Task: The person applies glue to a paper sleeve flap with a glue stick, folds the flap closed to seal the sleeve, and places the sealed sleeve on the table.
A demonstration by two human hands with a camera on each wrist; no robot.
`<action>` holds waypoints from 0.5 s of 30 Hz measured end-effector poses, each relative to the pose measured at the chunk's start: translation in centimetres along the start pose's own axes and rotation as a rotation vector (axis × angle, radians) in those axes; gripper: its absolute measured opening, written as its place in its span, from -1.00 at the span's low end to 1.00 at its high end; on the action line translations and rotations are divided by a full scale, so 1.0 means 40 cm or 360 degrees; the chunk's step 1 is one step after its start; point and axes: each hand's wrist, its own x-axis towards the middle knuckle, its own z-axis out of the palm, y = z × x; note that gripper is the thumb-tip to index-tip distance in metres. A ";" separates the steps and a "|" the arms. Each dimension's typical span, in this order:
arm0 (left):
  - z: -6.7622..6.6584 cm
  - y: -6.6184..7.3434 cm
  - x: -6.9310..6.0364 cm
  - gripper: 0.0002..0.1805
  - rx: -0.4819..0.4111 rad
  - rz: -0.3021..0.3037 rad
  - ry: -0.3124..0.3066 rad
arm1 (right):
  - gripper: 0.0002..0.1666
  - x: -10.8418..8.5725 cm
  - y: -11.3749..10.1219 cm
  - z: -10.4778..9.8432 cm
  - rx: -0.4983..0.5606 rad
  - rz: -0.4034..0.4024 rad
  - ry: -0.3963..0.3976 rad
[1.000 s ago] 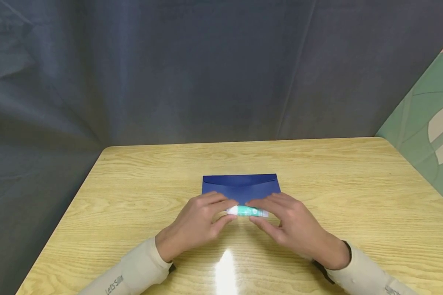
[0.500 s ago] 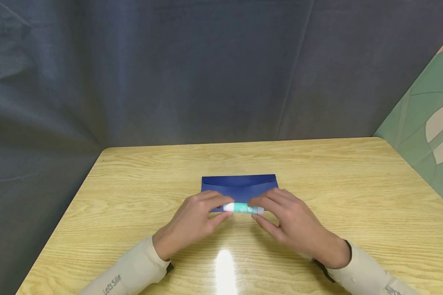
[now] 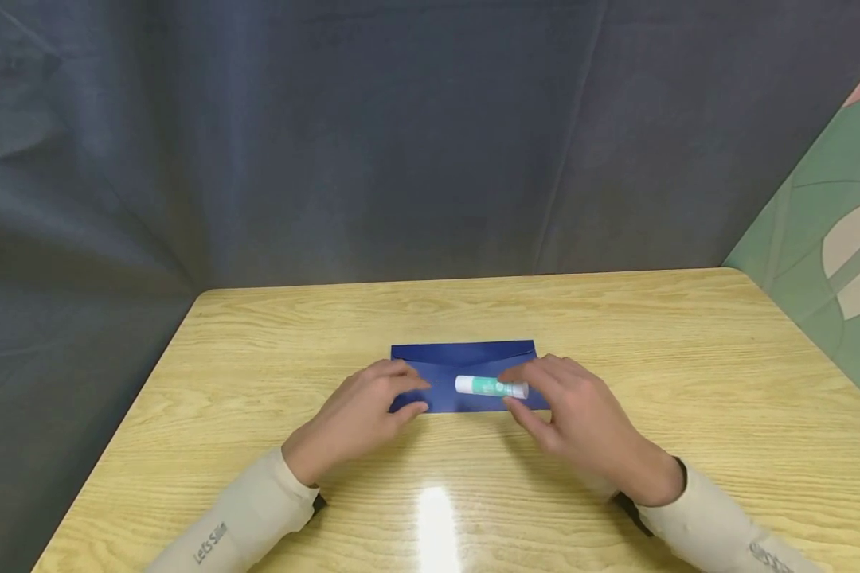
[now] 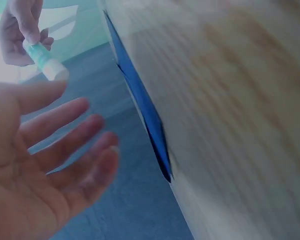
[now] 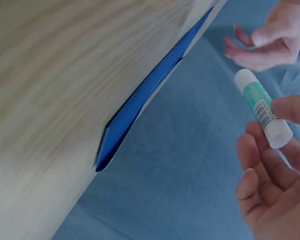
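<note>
A glue stick (image 3: 483, 386), white at both ends with a green label, is pinched near its right end by the thumb and fingers of my right hand (image 3: 580, 414). It is held above the table, in front of a dark blue envelope (image 3: 440, 374) lying flat with its flap edge at the far side. My left hand (image 3: 361, 410) is apart from the glue stick, its fingers loosely spread with nothing in them. In the left wrist view the open left palm (image 4: 45, 170) shows. The right wrist view shows the glue stick (image 5: 260, 105) between thumb and fingers.
The wood-grain table (image 3: 294, 326) spreads around the envelope. Behind it and at the left hangs a dark grey cloth (image 3: 401, 159). A green patterned cloth (image 3: 824, 231) borders the right side. A light reflection lies on the near tabletop.
The left hand has let go of the glue stick and drawn back to the left. The right hand, holding the glue stick, has moved slightly away from the body and right.
</note>
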 end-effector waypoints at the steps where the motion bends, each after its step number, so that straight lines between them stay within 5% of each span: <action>1: 0.001 -0.004 -0.001 -0.70 0.0033 0.0001 -0.0051 | -0.74 0.000 0.005 0.001 -0.0020 0.0014 -0.0006; 8: 0.011 -0.020 -0.008 -0.65 0.0205 -0.0002 -0.0352 | -0.68 -0.002 0.037 -0.015 -0.0260 0.0214 -0.0072; 15: 0.009 -0.016 -0.010 -0.65 0.0266 -0.0029 -0.0390 | -0.74 -0.002 0.075 -0.030 -0.0468 0.0381 -0.0086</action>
